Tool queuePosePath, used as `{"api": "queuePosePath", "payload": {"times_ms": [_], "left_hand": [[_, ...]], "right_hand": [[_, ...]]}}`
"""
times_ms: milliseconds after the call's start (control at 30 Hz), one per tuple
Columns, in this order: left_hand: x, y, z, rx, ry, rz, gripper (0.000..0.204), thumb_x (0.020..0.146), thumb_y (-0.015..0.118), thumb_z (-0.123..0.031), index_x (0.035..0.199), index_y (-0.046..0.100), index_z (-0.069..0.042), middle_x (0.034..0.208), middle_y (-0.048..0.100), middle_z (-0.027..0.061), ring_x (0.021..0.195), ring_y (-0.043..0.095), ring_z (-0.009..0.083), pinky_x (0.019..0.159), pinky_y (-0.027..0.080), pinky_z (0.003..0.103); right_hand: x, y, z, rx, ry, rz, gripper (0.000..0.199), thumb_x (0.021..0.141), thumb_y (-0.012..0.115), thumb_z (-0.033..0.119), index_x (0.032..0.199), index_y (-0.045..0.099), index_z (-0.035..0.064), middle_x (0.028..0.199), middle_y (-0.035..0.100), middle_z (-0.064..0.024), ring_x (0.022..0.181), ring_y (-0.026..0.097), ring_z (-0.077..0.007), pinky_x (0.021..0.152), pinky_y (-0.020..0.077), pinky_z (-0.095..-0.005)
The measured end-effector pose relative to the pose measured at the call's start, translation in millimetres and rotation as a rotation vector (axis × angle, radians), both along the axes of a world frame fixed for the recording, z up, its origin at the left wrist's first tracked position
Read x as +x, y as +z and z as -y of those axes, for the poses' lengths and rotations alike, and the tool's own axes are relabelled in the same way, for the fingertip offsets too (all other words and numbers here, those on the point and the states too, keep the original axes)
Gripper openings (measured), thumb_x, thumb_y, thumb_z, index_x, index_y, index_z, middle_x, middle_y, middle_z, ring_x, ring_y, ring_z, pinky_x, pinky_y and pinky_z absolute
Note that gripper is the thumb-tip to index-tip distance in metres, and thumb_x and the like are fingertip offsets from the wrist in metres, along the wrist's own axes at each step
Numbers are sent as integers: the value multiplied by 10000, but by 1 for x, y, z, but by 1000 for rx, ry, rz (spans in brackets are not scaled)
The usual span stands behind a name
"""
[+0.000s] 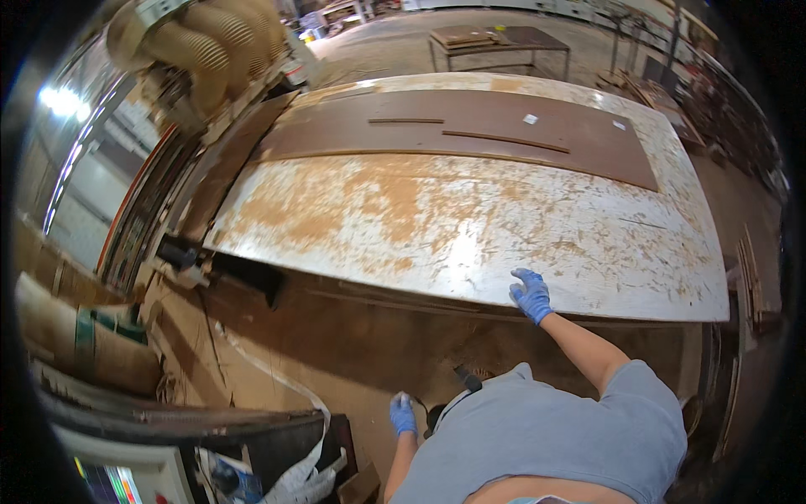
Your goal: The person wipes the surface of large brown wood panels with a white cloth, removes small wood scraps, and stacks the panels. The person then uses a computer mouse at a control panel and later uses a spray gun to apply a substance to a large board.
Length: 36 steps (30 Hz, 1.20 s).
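Note:
My right hand [531, 296], in a blue glove, is at the near edge of a large white table [495, 202] dusted with sawdust. Its fingers are bent but apart, with nothing between them; whether they touch the surface I cannot tell. Below the table edge my left hand [403, 414], also blue-gloved, hangs beside my body, its fingers mostly hidden from above. A long brown panel [336, 130] lies across the far half of the table. On the panel rest two narrow brown strips, one shorter strip [406, 121] and one longer strip [505, 141], plus small white labels [530, 119].
Ribbed dust hoses [201, 42] and a machine stand at the table's left end. A low dark table [529, 39] with boards is farther back. At lower left are a screen [109, 480] and a cabinet with crumpled white material [302, 483]. Stacked boards [663, 109] lie at right.

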State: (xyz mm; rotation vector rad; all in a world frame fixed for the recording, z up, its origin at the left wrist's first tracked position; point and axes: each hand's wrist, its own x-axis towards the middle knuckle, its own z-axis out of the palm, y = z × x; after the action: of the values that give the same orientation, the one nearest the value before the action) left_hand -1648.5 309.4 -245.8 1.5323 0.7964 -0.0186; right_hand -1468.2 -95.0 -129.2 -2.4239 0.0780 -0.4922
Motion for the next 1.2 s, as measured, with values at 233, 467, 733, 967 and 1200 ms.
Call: {"api": "queuePosePath", "payload": {"times_ms": [233, 467, 733, 967, 1200], "left_hand": [[237, 103, 81, 499, -474, 489, 321, 861, 629, -130, 1148, 558, -6, 1104, 605, 124, 1028, 570, 205, 918, 439, 306], [520, 147, 170, 720, -766, 595, 504, 844, 618, -337, 1271, 490, -101, 1257, 536, 134, 1143, 526, 302, 944, 419, 353], [779, 156, 306, 900, -784, 417, 618, 806, 567, -532, 1266, 490, -126, 1156, 591, 182, 1054, 565, 356, 898, 441, 419], [831, 126, 390, 1032, -827, 552, 503, 811, 596, -439, 1170, 595, -87, 1184, 582, 167, 1070, 548, 318, 921, 413, 417], [711, 110, 416, 1111, -1079, 828, 422, 884, 511, -423, 1164, 599, -120, 1183, 578, 149, 1111, 510, 300, 1021, 290, 430]], "right_hand": [[26, -23, 49, 17, -222, -80, 344, 759, 637, 205, 1086, 615, 99, 1081, 614, -130, 1027, 549, -304, 915, 424, -383], [30, -30, 32, -80, -350, -95, 290, 763, 611, 214, 1009, 613, 60, 999, 613, -137, 974, 554, -318, 879, 415, -414], [56, -33, 3, -191, -668, -60, 172, 765, 592, 170, 913, 590, 81, 911, 589, -111, 875, 542, -311, 812, 395, -440], [61, -17, 2, -268, -742, -293, 274, 769, 615, 249, 1023, 628, 145, 951, 591, -41, 950, 535, -257, 876, 376, -411], [57, -24, 8, -305, -735, -226, 209, 783, 611, 278, 950, 631, 152, 983, 607, -25, 978, 541, -232, 861, 391, -396]]}}
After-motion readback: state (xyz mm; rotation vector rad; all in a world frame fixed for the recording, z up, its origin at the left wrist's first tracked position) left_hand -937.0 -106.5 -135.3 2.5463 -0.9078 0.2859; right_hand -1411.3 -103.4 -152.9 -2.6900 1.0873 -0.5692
